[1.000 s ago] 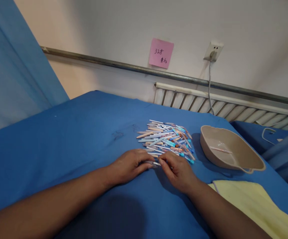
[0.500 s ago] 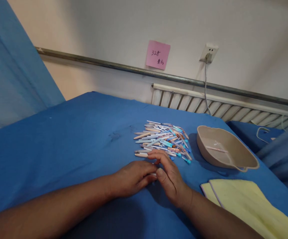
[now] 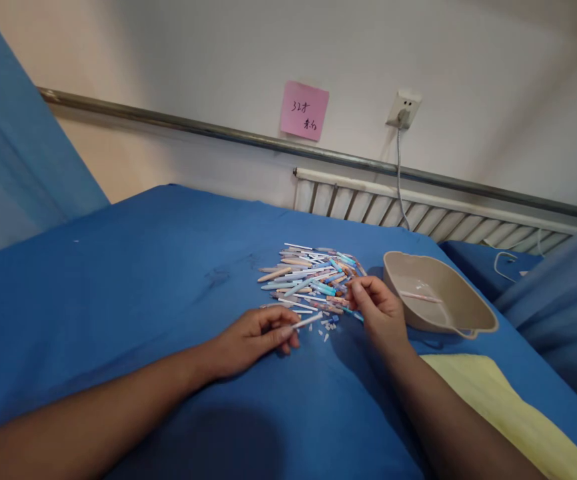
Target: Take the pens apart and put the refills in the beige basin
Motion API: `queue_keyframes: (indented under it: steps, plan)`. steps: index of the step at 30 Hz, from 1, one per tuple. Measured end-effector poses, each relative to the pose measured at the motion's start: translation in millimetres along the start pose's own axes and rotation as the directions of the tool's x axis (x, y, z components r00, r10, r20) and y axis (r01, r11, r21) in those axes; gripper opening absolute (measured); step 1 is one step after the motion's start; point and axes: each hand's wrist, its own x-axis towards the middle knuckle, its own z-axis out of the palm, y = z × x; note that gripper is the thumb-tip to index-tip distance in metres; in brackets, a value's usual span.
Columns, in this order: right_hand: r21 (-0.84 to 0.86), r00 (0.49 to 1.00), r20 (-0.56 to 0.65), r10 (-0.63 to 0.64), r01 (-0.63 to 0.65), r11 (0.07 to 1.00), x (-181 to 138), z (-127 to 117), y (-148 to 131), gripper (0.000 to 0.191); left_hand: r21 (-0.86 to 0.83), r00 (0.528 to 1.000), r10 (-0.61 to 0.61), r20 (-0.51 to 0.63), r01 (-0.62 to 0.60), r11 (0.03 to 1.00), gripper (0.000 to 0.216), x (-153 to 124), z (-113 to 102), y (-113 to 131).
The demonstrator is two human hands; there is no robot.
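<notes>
Blue cloth | L hand pinching wht stick | R hand nr pen pile, can't tell if gripping | tan basin adj.

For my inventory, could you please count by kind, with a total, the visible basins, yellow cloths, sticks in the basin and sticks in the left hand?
Basin: 1
Yellow cloth: 1
Pinkish stick in the basin: 1
White stick in the left hand: 1
Total: 4
</notes>
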Motion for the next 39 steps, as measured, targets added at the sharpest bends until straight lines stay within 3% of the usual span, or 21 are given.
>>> queue_keyframes:
  steps: [3, 7, 10, 16, 19, 23, 25, 31, 39]
  plan:
    - [-0.193, 0.997, 0.071, -0.042, 0.055, 0.98, 5, -5, 6, 0.02, -0.169, 0.996, -0.028, -0.08, 0.014, 0.986, 0.025, 3, -7, -5]
    - [-0.412, 0.946, 0.305, -0.108, 0.233, 0.881, 1, 0, 11, 0.015, -0.275, 0.982, -0.054, -0.181, 0.002, 0.961, 0.024, 4, -16, -5]
    - [-0.467, 0.909, 0.397, -0.129, 0.321, 0.824, -2, 2, 12, 0.015, -0.354, 0.956, -0.09, -0.279, -0.015, 0.935, 0.024, 4, -21, -3]
    - [-0.464, 0.877, 0.462, -0.129, 0.363, 0.808, -4, 4, 13, 0.013, -0.396, 0.911, -0.109, -0.397, -0.062, 0.916, 0.023, 7, -28, -2]
    - [-0.396, 0.794, 0.589, -0.149, 0.445, 0.803, -11, 13, 4, 0.017, -0.403, 0.906, -0.113, -0.408, -0.068, 0.913, 0.02, 7, -28, -2]
    - [-0.308, 0.63, 0.761, -0.156, 0.561, 0.768, -29, 29, -15, 0.026, -0.42, 0.912, -0.119, -0.392, -0.063, 0.905, 0.017, 7, -27, -3]
    - [-0.318, 0.593, 0.794, -0.136, 0.595, 0.739, -37, 35, -21, 0.028, -0.433, 0.913, -0.126, -0.387, -0.059, 0.899, 0.016, 7, -28, -5]
    - [-0.385, 0.583, 0.81, -0.071, 0.618, 0.686, -42, 38, -24, 0.025, -0.458, 0.917, -0.147, -0.371, -0.043, 0.888, 0.015, 7, -29, -10]
    - [-0.493, 0.652, 0.758, -0.001, 0.575, 0.653, -35, 36, -24, 0.024, -0.414, 0.915, -0.14, -0.378, -0.032, 0.91, 0.018, 9, -29, -8]
